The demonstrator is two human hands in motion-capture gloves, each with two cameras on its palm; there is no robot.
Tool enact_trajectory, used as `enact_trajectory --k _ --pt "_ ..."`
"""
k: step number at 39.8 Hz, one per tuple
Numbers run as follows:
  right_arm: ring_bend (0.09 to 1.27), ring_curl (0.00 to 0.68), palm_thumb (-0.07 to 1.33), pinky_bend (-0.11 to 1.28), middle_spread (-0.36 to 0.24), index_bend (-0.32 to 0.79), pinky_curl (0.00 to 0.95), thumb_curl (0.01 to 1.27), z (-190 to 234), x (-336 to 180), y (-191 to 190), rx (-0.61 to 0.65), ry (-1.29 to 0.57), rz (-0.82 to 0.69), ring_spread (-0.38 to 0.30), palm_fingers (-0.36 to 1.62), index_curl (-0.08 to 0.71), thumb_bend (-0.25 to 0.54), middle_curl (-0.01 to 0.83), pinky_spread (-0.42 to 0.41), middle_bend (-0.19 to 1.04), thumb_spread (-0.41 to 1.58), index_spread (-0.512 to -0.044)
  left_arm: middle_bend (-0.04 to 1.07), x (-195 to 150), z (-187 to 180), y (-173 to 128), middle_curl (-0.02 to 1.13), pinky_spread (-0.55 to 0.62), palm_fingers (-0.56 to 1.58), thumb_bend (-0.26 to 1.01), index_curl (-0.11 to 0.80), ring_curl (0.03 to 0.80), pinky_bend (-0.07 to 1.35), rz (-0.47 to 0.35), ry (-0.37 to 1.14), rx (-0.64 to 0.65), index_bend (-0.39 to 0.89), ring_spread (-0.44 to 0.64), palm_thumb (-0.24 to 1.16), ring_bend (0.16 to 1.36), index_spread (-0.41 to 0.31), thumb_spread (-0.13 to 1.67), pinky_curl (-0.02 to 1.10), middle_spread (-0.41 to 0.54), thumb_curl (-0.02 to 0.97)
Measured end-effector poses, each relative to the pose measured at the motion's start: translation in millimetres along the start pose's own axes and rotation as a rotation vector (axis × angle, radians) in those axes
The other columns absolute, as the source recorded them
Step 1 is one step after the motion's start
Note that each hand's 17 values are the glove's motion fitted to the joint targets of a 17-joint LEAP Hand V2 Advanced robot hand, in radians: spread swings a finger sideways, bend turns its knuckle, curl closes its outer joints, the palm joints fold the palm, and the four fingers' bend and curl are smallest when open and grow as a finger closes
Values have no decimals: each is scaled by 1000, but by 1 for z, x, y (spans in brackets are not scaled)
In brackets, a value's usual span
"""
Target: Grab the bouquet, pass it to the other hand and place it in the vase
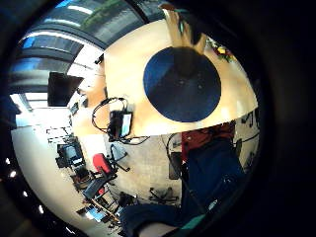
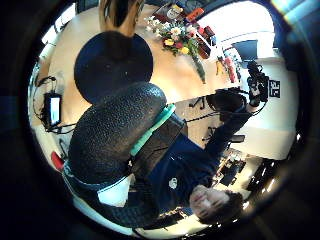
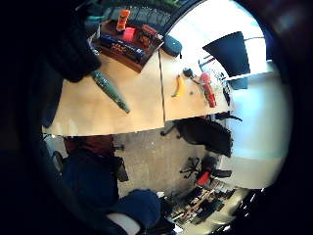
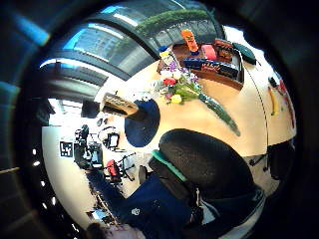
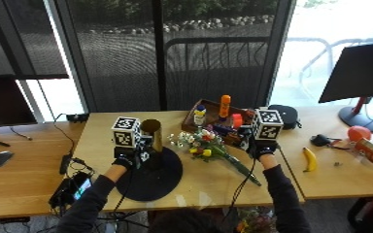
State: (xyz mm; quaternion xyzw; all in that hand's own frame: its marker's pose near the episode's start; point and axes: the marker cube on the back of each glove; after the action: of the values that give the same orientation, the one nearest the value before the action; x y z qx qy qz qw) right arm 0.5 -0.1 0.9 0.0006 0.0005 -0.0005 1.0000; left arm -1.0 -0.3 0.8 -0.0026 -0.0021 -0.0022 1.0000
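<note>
Bouquet [image 5: 209,148]: lying on the table [image 5: 38,179], beside the vase [image 5: 151,133]; light, fragile blooms.
Hold: taking the wrapped stems looks safest.
Left hand [image 5: 127,158]: fingers unreadable.
Right hand [image 5: 262,148]: fingers unreadable.

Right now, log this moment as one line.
bouquet: lying on table, unheld | vase: upright on mat, empty | left hand: by vase | right hand: beside bouquet

An office: wooden desks [image 5: 38,174], monitors [image 5: 361,73] (two), swivel chairs [image 3: 205,134], large windows [image 5: 167,53].
</note>
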Motion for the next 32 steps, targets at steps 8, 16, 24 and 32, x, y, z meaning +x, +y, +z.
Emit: enact_trajectory --k 8,16,24,32 --pt "519 216 294 356 -84 115 184 109 1 -5 -4 -13 -10 -23 -45 447 113 122 163 88 262 788 -300 126 0 -1 3 53 324 198 7 139 169 445 1 24 -1 183 278 65 529 -29 808 178 223 76" --pt "526 248 313 354 -88 116 226 149 -1 -12 -6 -18 -32 -41 -52 430 142 77 226 102 281 948 -339 153 0 -1 3 88 374 169 -13 203 199 461 7 55 20 180 327 63 567 -33 975 219 255 122" --pt "631 293 312 338 -116 36 249 180 -11 -10 7 -19 32 -5 -97 545 123 19 293 101 371 1005 -351 163 9 0 5 124 393 158 -17 251 217 459 26 57 27 179 340 55 582 -34 1053 246 264 157" --pt "597 312 412 403 -131 108 289 233 -25 -5 2 -85 33 70 -116 662 161 27 323 120 346 1060 -283 171 18 0 6 158 400 155 -19 280 228 459 45 61 37 170 344 47 587 -35 1087 264 258 184"
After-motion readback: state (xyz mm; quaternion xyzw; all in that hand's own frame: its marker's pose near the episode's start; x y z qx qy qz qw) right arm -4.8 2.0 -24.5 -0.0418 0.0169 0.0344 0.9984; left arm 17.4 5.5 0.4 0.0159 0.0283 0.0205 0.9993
